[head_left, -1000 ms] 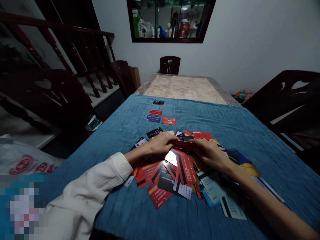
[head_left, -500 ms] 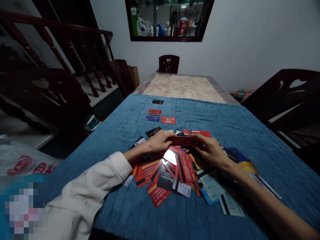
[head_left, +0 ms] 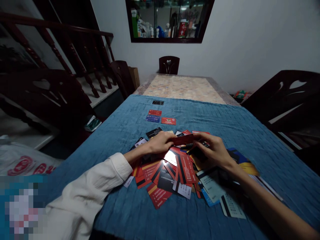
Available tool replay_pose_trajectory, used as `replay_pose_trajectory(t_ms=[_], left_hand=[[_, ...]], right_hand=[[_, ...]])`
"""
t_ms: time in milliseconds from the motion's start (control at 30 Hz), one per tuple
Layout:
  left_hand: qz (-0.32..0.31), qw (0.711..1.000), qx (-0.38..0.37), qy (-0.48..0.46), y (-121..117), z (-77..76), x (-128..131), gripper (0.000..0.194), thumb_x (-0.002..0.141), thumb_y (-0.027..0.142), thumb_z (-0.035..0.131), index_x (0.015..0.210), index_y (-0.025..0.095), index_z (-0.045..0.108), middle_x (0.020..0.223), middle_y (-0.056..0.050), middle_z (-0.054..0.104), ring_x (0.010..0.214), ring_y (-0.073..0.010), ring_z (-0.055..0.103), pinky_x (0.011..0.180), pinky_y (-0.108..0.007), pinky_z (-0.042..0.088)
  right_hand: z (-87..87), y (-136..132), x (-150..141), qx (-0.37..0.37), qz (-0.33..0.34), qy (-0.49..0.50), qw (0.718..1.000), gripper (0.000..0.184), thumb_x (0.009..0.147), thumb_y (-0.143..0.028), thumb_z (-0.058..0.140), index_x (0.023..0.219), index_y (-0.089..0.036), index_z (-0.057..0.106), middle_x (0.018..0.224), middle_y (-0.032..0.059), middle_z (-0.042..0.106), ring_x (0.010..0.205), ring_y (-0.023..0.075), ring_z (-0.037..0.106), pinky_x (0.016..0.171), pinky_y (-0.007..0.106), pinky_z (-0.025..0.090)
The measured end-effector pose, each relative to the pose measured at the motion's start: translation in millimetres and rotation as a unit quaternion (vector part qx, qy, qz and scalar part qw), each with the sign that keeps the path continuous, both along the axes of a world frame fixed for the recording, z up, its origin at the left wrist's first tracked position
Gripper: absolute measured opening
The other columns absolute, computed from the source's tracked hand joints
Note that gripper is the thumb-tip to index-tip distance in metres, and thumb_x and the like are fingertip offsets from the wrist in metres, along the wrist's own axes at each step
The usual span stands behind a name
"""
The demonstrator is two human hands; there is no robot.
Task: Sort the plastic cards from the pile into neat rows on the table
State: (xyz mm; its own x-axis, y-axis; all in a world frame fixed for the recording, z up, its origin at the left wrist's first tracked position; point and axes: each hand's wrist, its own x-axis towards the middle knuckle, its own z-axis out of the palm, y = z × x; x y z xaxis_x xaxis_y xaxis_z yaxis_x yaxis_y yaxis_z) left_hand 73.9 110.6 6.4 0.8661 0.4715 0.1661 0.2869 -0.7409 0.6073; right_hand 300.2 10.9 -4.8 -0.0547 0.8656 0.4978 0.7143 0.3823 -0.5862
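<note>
A red card (head_left: 183, 139) is pinched between my two hands, tilted up over a loose pile of cards. My left hand (head_left: 161, 142) grips its left end, fingers closed. At its right end, my right hand (head_left: 212, 148) holds it with thumb and fingertips. Below them the pile spreads over the blue cloth: a red card with a dark stripe (head_left: 185, 168), a black card (head_left: 165, 180), a pale green card (head_left: 211, 185) and several others. Beyond the pile lie a blue card (head_left: 152, 118), two red cards (head_left: 168, 121) and a black card (head_left: 158, 102), laid apart.
The blue cloth (head_left: 120, 123) covers the near part of the table; a patterned tabletop (head_left: 183, 87) shows beyond. Dark wooden chairs (head_left: 169, 65) stand around it. A white plastic bag (head_left: 25, 160) is at the left, near a wooden railing (head_left: 67, 28).
The right end of the held red card has risen, so it now slants upward to the right. My right hand has shifted slightly and lifted its fingers; my left hand stays in place.
</note>
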Motion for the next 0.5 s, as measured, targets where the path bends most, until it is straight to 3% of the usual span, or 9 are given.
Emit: replay_pose_trajectory(t_ms=[333,500], left_hand=[[0.057,0.996,0.013,-0.065,-6.6,11.9,0.3,0.028,0.084,0.018,0.061,0.111,0.015,0.071,0.091,-0.006,0.075,0.081,-0.0164,0.067,0.078,-0.025,0.049],[0.076,0.988,-0.015,-0.135,-6.5,12.4,1.0,0.021,0.084,0.02,0.062,0.102,0.013,0.069,0.091,-0.006,0.073,0.083,-0.0162,0.066,0.08,-0.027,0.05]], right_hand=[[25.5,10.7,-14.4,0.082,0.019,-0.063,0.994,0.024,0.096,-0.021,0.046,0.099,-0.023,0.07,0.084,0.0053,0.061,0.075,0.0173,0.061,0.066,0.028,0.049],[28.4,19.8,-23.8,0.089,0.057,-0.091,0.99,0.024,0.096,-0.019,0.044,0.103,-0.023,0.067,0.092,0.0074,0.066,0.081,0.0184,0.064,0.069,0.029,0.05]])
